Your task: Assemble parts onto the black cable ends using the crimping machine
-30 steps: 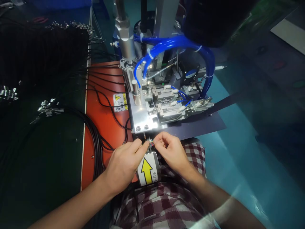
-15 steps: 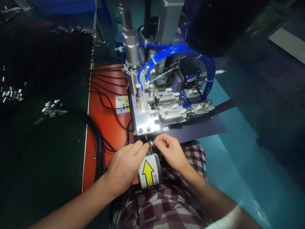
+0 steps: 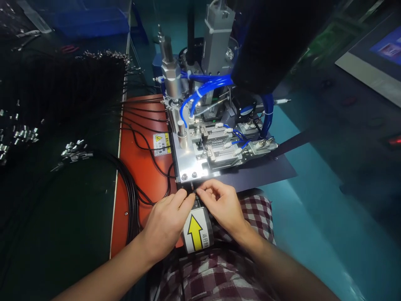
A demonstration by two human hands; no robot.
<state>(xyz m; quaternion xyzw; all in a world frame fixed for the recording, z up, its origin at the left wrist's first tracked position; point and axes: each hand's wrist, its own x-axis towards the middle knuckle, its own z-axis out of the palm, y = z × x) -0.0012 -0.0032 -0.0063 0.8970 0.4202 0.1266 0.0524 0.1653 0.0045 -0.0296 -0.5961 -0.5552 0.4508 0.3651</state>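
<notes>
At the front edge of the machine [image 3: 188, 167], my left hand [image 3: 171, 221] is closed in a pinch. Facing it from the right, my right hand [image 3: 224, 207] has thumb and forefinger pressed together. The fingertips of both nearly meet just below the bright metal plate. Between them is a small cable end, almost wholly hidden by the fingers now; its metal bits and red wire showed a moment ago. Directly under the hands sits a rounded guard with a yellow arrow label [image 3: 195, 232].
Black cables with metal ends hang in a bundle [image 3: 128, 196] over the orange base plate [image 3: 144, 159]. More cable ends [image 3: 75, 151] lie on the dark table at left. Blue air hoses [image 3: 209, 83] arch over the machine. A screen [image 3: 388, 46] stands at far right.
The fingertips have come closer together, and the metal bits and red wire between them have gone out of sight. My right hand has shifted slightly left. The camera view has also moved a little.
</notes>
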